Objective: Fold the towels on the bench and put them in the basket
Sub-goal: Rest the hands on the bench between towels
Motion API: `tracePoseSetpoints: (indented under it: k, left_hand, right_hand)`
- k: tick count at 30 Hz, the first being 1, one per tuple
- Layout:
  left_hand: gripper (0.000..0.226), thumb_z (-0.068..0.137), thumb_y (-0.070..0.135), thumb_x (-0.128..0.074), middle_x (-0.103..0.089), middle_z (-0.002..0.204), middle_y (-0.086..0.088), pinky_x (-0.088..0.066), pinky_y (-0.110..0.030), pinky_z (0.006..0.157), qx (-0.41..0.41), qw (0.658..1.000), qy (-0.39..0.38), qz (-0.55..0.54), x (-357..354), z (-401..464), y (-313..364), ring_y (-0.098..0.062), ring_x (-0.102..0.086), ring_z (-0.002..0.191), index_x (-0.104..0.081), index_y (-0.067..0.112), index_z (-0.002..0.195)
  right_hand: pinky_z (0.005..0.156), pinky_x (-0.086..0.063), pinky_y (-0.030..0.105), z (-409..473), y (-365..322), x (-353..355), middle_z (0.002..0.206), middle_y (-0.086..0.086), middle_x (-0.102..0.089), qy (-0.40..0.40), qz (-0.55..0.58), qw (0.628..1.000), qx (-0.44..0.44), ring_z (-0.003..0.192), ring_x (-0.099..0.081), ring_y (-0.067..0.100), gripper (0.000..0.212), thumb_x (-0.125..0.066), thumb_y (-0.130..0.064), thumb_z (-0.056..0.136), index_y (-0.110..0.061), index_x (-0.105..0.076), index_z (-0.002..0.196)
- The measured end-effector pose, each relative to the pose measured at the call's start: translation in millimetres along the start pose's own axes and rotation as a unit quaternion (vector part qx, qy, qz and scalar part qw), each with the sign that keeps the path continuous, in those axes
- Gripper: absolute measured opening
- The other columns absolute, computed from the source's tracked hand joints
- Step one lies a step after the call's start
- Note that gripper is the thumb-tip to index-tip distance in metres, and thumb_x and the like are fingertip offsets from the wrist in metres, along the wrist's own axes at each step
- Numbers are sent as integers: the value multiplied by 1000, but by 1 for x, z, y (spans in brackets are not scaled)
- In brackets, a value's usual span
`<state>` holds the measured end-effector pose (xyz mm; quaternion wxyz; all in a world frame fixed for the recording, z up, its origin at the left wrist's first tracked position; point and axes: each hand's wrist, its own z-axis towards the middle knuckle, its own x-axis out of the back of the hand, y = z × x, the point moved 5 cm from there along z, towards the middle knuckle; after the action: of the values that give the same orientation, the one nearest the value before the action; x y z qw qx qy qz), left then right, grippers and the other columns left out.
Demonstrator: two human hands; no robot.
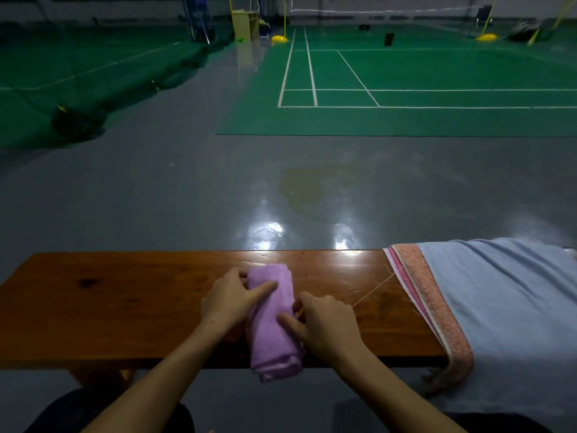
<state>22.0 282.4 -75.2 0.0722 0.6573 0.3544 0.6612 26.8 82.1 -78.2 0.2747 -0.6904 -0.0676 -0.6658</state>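
A small purple towel (274,326), folded into a narrow strip, lies across the wooden bench (125,301) with its near end hanging over the front edge. My left hand (232,300) grips the towel's left side near the far end, index finger laid across the top. My right hand (321,323) holds the right side lower down, index finger pressing on the cloth. No basket is in view.
A stack of flat towels covers the bench's right end: light blue (505,301) on top, a pink patterned one (437,314) and thin pink edges beneath, loose threads trailing left. Beyond the bench are shiny grey floor and a green badminton court (406,89).
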Motion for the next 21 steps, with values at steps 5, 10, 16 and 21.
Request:
tracePoseSetpoints:
  k: [5,10,16,21]
  left_hand:
    - [39,72,66,-84,-74,87,12,-63,-36,76,-13,995,-35,-90,-8,7,3,-6,-70,80,-68,33,87]
    - [23,86,32,-83,-73,100,4,-63,-34,80,-50,976,-61,-203,-3,3,12,-12,-71,93,-66,29,102]
    - [33,86,10,-83,-74,104,-7,-59,-23,73,-26,935,-36,-351,16,4,17,-18,-74,96,-62,10,112]
    - [41,84,8,-85,-77,95,-9,-59,-24,68,-1,898,12,-440,34,9,16,-12,-76,83,-60,0,115]
  right_hand:
    - [70,-60,28,4,-9,-5,91,-5,-71,-1,13,1000,15,72,-66,9,45,-43,-71,100,-28,-58,102]
    - [65,-46,14,1,-11,1,99,-5,-73,-22,86,996,20,79,-67,7,40,-49,-64,101,-27,-58,110]
    - [89,-59,23,3,-9,12,127,-11,-68,-21,310,950,-25,105,-67,-1,63,-69,-61,91,-26,-48,140]
    - [104,-55,31,5,-25,12,148,-20,-52,-59,500,864,-2,129,-58,-2,95,-82,-57,84,-34,-27,158]
